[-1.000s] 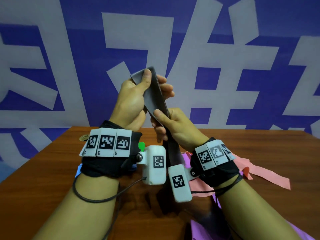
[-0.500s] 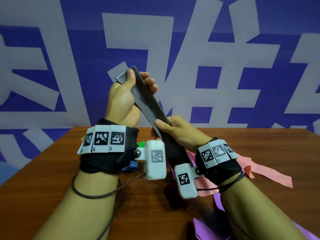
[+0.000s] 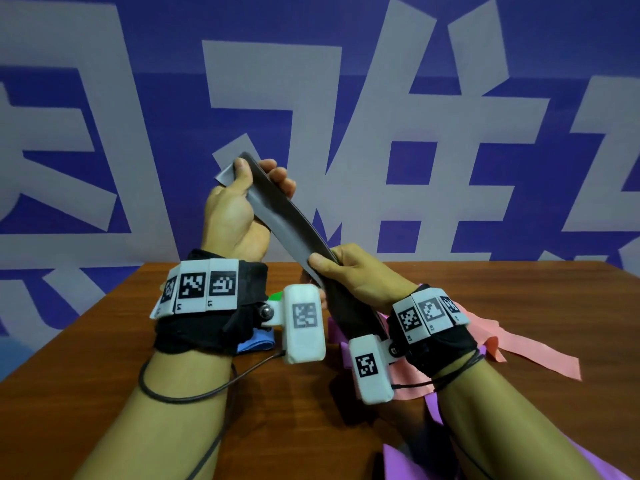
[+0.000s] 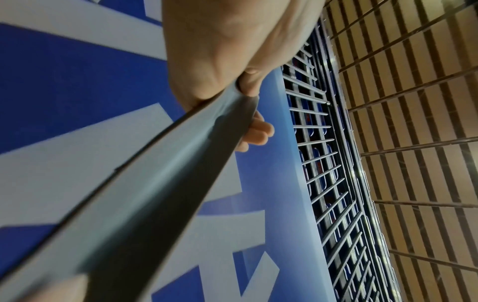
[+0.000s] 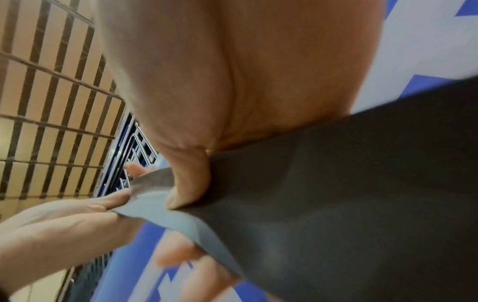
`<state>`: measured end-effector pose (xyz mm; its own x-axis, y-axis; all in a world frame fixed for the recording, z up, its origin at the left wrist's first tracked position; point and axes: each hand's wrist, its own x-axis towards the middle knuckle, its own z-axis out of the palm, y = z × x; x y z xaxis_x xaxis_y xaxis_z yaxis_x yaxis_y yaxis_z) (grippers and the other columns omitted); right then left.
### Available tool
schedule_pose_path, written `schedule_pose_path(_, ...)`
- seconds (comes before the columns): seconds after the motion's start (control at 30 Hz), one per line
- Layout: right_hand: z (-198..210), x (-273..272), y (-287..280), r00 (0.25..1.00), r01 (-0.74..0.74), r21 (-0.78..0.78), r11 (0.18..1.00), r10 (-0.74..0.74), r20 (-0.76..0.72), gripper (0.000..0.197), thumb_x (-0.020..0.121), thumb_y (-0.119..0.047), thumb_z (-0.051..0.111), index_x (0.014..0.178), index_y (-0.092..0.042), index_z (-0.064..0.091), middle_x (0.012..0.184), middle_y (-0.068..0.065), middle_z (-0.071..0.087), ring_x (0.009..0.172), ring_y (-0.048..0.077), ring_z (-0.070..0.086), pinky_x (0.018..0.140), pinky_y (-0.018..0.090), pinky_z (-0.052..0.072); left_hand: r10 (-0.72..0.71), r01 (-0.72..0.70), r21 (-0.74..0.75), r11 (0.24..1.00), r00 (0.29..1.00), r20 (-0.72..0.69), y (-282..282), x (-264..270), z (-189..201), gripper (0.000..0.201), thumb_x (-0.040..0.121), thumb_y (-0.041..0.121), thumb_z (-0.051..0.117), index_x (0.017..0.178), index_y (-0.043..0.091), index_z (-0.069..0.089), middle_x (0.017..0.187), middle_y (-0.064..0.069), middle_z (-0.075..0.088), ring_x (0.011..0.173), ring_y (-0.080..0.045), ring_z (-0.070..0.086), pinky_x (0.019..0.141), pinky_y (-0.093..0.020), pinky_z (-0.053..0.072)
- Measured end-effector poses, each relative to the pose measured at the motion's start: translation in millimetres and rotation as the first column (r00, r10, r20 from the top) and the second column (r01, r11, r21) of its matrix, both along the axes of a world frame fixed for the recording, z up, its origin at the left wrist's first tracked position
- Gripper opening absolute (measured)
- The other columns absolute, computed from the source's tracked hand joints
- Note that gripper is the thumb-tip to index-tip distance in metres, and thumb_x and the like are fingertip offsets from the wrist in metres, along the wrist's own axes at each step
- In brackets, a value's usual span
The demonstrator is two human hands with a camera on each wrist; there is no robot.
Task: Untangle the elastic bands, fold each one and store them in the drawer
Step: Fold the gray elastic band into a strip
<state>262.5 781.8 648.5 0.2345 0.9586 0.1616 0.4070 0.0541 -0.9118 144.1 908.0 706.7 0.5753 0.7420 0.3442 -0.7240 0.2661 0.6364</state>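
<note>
The grey elastic band (image 3: pixel 284 220) is held up above the wooden table (image 3: pixel 104 375), pulled into a straight diagonal between two grips. Its upper end is pinched in the left hand (image 3: pixel 235 209), thumb laid over the flat face and fingers curled behind, as the left wrist view confirms (image 4: pixel 214 61). Lower down and to the right along the band, the right hand (image 3: pixel 360 275) is clamped on it, thumb on top. Below that grip the rest of the band is seen hanging toward the table. So the long axis runs from upper left down to lower right, with the free tail nearest the right hand. A fold is judged likeliest by bringing the two grips together. The pink bands (image 3: pixel 519 348), a purple band (image 3: pixel 440 407) and a blue band (image 3: pixel 256 342) are left lying on the table beneath the wrists. No drawer is seen.
</note>
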Motion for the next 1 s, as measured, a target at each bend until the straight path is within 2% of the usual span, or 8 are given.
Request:
schedule_pose_path(0.07, -3, 3, -1, 1.0, 0.0, -0.027, 1.0, 0.0, 0.008, 0.038, 0.105, -0.024, 0.041, 0.073, -0.009, 0.054, 0.057, 0.0, 0.057, 0.049, 0.012, 0.057, 0.056, 0.022, 0.05, 0.018, -0.017, -0.017, 1.0, 0.999, 0.032, 5, -3, 1, 0.032, 0.106, 0.026, 0.04, 0.095, 0.004, 0.061, 0.071, -0.004, 0.069, 0.067, -0.016, 0.069, 0.077, -0.033, 0.06)
schedule_pose_path(0.13, -8, 7, 1, 1.0, 0.0, -0.03, 1.0, 0.001, 0.013, 0.038, 0.106, -0.025, 0.042, 0.073, -0.009, 0.053, 0.055, 0.002, 0.05, 0.047, 0.015, 0.049, 0.057, 0.027, 0.047, 0.017, -0.015, -0.043, 0.999, 0.999, 0.031, 9, -4, 0, 0.033, 0.107, 0.026, 0.04, 0.093, 0.004, 0.061, 0.071, -0.005, 0.07, 0.065, -0.016, 0.069, 0.073, -0.032, 0.06)
schedule_pose_path(0.3, -11, 11, 0, 1.0, -0.018, -0.083, 0.996, 0.018, 0.007, 0.04, 0.105, -0.026, 0.044, 0.071, -0.012, 0.06, 0.063, 0.005, 0.061, 0.053, 0.013, 0.061, 0.057, 0.022, 0.051, 0.066, -0.065, -0.043, 0.997, 0.997, 0.032, 12, -5, 1, 0.034, 0.107, 0.027, 0.04, 0.092, 0.005, 0.062, 0.071, -0.005, 0.069, 0.065, -0.017, 0.068, 0.072, -0.031, 0.059)
schedule_pose_path(0.43, -20, 20, 2, 0.999, -0.013, -0.098, 0.995, 0.016, 0.04, 0.039, 0.104, -0.029, 0.045, 0.072, -0.011, 0.057, 0.056, 0.002, 0.051, 0.048, 0.017, 0.049, 0.055, 0.026, 0.044, 0.076, -0.072, -0.085, 0.994, 0.996, 0.045, 14, -6, -1, 0.033, 0.106, 0.025, 0.042, 0.091, 0.004, 0.062, 0.069, -0.005, 0.069, 0.065, -0.017, 0.068, 0.073, -0.032, 0.059)
schedule_pose_path(0.6, -21, 26, -3, 0.999, -0.002, -0.143, 0.99, 0.008, 0.039, 0.036, 0.104, -0.03, 0.046, 0.077, -0.011, 0.062, 0.064, 0.004, 0.063, 0.055, 0.014, 0.061, 0.056, 0.026, 0.049, 0.102, -0.098, -0.081, 0.992, 0.994, 0.039, 11, -3, 1, 0.033, 0.106, 0.026, 0.042, 0.091, 0.005, 0.062, 0.071, -0.005, 0.07, 0.066, -0.017, 0.068, 0.073, -0.031, 0.059)
schedule_pose_path(0.73, -25, 31, -2, 0.998, 0.015, -0.134, 0.991, -0.007, 0.061, 0.037, 0.103, -0.031, 0.047, 0.075, -0.011, 0.06, 0.057, 0.002, 0.053, 0.049, 0.017, 0.05, 0.056, 0.028, 0.043, 0.131, -0.127, -0.091, 0.988, 0.99, 0.046, 11, -3, 0, 0.034, 0.106, 0.025, 0.041, 0.09, 0.004, 0.062, 0.068, -0.005, 0.068, 0.065, -0.018, 0.066, 0.074, -0.031, 0.059)
schedule_pose_path(0.87, -24, 34, -4, 0.997, -0.004, -0.152, 0.988, 0.015, 0.07, 0.034, 0.104, -0.028, 0.046, 0.081, -0.014, 0.066, 0.07, 0.005, 0.066, 0.061, 0.015, 0.062, 0.062, 0.026, 0.052, 0.155, -0.148, -0.099, 0.984, 0.986, 0.066, 12, -3, 0, 0.032, 0.106, 0.025, 0.042, 0.092, 0.004, 0.061, 0.072, -0.006, 0.067, 0.07, -0.019, 0.065, 0.075, -0.032, 0.059)
schedule_pose_path(1.0, -24, 37, -6, 0.997, -0.011, -0.17, 0.985, 0.025, 0.075, 0.034, 0.105, -0.026, 0.044, 0.08, -0.009, 0.06, 0.058, 0.0, 0.058, 0.054, 0.016, 0.056, 0.059, 0.025, 0.048, 0.172, -0.167, -0.09, 0.982, 0.983, 0.057, 16, -5, -1, 0.031, 0.106, 0.025, 0.042, 0.093, 0.005, 0.061, 0.074, -0.006, 0.067, 0.071, -0.02, 0.065, 0.075, -0.032, 0.058)
